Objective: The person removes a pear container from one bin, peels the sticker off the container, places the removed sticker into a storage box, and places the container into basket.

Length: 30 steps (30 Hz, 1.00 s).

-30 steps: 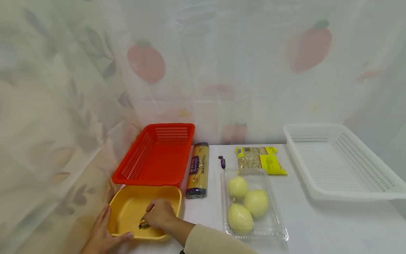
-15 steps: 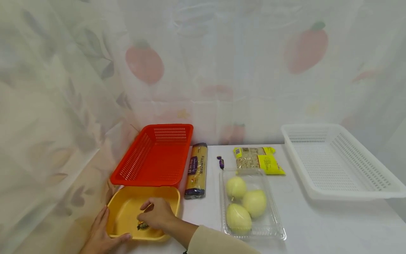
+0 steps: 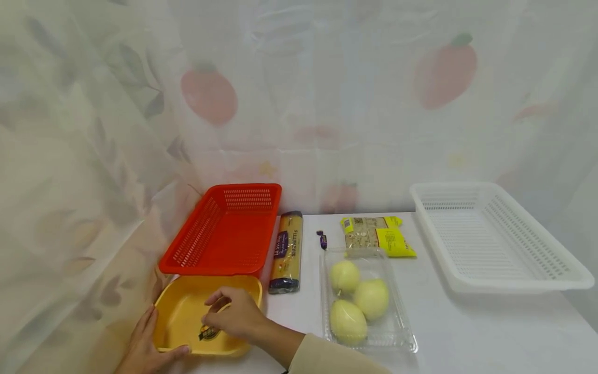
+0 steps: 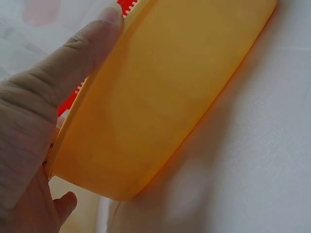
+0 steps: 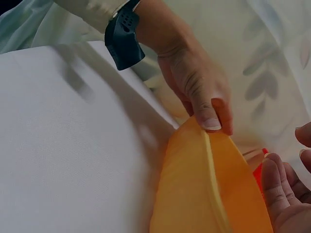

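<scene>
A yellow plastic basin (image 3: 179, 306) stands at the front left, a dark round label (image 3: 208, 333) on its inside. My left hand (image 3: 147, 345) grips the rim at the near left corner; in the right wrist view its thumb (image 5: 210, 116) lies over that rim. Over the basin, my right hand (image 3: 235, 314) has thumb and forefinger loosely bent and apart, with nothing seen between them. The right wrist view catches its fingers (image 5: 274, 182) at the right edge, relaxed. The left wrist view shows the basin's outer wall (image 4: 146, 97).
Behind the basin is a red basket (image 3: 233, 239), with a spaghetti pack (image 3: 287, 254) to its right. A purple wrapped candy (image 3: 323, 241), a yellow-and-clear food bag (image 3: 374, 236) and a clear box (image 3: 402, 322) of pale fruit (image 3: 371, 298) lie mid-table. A white basket (image 3: 495, 249) stands right.
My right hand's thumb and forefinger have spread apart and risen slightly above the basin. My left hand keeps its hold on the rim. The head view has shifted a little, so everything sits farther left.
</scene>
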Tool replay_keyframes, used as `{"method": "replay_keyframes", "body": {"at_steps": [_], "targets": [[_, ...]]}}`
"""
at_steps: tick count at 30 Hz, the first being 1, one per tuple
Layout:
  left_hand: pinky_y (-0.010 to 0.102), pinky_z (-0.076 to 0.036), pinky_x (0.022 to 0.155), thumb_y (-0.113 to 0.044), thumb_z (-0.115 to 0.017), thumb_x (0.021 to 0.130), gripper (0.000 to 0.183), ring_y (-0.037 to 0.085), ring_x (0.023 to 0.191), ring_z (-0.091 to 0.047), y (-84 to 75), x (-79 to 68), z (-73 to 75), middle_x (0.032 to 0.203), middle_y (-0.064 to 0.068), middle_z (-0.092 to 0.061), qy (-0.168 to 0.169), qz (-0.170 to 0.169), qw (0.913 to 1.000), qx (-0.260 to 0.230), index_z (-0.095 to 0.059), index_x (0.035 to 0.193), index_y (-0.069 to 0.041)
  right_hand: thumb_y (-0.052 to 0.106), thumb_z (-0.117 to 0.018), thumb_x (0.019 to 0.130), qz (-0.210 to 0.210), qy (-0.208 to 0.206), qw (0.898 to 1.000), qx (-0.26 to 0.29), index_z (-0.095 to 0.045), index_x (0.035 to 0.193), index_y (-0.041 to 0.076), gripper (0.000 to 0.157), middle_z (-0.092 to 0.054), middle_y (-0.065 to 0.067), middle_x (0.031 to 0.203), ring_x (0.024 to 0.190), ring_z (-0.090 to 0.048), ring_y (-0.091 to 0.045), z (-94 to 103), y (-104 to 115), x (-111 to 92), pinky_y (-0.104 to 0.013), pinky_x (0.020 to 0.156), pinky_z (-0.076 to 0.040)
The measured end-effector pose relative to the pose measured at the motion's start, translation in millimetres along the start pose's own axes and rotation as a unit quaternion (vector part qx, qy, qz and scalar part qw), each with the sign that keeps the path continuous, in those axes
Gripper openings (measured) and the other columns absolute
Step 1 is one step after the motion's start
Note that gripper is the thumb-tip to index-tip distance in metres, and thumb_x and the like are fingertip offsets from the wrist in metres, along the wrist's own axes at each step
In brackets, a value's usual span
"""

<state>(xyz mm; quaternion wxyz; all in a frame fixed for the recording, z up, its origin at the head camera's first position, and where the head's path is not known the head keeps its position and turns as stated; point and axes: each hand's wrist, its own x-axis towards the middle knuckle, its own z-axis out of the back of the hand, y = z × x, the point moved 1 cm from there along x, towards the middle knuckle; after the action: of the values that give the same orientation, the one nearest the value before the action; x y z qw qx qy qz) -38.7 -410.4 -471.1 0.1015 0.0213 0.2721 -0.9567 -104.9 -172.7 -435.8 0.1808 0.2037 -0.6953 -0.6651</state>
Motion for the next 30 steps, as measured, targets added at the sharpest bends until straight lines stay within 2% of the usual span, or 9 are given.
{"method": "replay_keyframes", "body": {"at_steps": [6, 14, 19, 24, 30], "targets": [[0.07, -0.016, 0.1, -0.048, -0.079, 0.074, 0.124, 0.058, 0.127, -0.01, 0.0, 2.2, 0.4, 0.146, 0.039, 0.002, 0.027, 0.024, 0.9993, 0.007, -0.001, 0.142, 0.022, 0.007, -0.077, 0.075, 0.021, 0.021, 0.999, 0.031, -0.068, 0.092, 0.018, 0.022, -0.064, 0.003, 0.08, 0.062, -0.064, -0.013, 11.4, 10.2, -10.7, -0.025, 0.056, -0.052], [0.071, -0.019, 0.098, -0.039, -0.081, 0.074, 0.119, 0.06, 0.126, -0.012, 3.0, 1.5, -4.2, 0.145, 0.039, -0.003, -0.005, -0.02, 0.9998, 0.004, -0.005, 0.141, 0.023, 0.006, -0.073, 0.081, 0.041, 0.055, 0.996, 0.065, -0.067, 0.1, 0.012, 0.021, -0.064, 0.0, 0.087, 0.069, -0.065, -0.013, 38.8, 30.0, -31.5, -0.027, 0.064, -0.055], [0.072, -0.018, 0.097, -0.04, -0.08, 0.075, 0.119, 0.061, 0.125, -0.012, 5.1, 3.1, -3.1, 0.144, 0.04, -0.002, 0.007, -0.014, 0.9999, 0.007, -0.003, 0.142, 0.022, 0.004, -0.073, 0.083, 0.056, 0.069, 0.992, 0.085, -0.066, 0.104, 0.009, 0.023, -0.064, -0.004, 0.092, 0.072, -0.066, -0.014, 55.4, 40.2, -43.1, -0.028, 0.067, -0.055], [0.071, -0.016, 0.099, -0.047, -0.079, 0.075, 0.125, 0.059, 0.126, -0.008, 7.2, 6.2, -1.2, 0.145, 0.039, 0.005, 0.038, 0.023, 0.999, 0.007, 0.003, 0.143, 0.02, 0.004, -0.072, 0.083, 0.076, 0.064, 0.991, 0.085, -0.065, 0.107, 0.007, 0.025, -0.064, -0.006, 0.097, 0.077, -0.066, -0.014, 70.4, 45.8, -52.5, -0.029, 0.069, -0.055], [0.071, -0.017, 0.099, -0.046, -0.081, 0.073, 0.126, 0.058, 0.126, -0.01, 9.3, 7.7, -1.1, 0.144, 0.039, 0.002, 0.029, 0.019, 0.9993, 0.015, 0.0, 0.142, 0.021, 0.006, -0.073, 0.082, 0.109, 0.044, 0.991, 0.061, -0.066, 0.107, 0.008, 0.026, -0.065, -0.006, 0.097, 0.081, -0.065, -0.016, 89.5, 49.8, -61.8, -0.029, 0.071, -0.055]]}}
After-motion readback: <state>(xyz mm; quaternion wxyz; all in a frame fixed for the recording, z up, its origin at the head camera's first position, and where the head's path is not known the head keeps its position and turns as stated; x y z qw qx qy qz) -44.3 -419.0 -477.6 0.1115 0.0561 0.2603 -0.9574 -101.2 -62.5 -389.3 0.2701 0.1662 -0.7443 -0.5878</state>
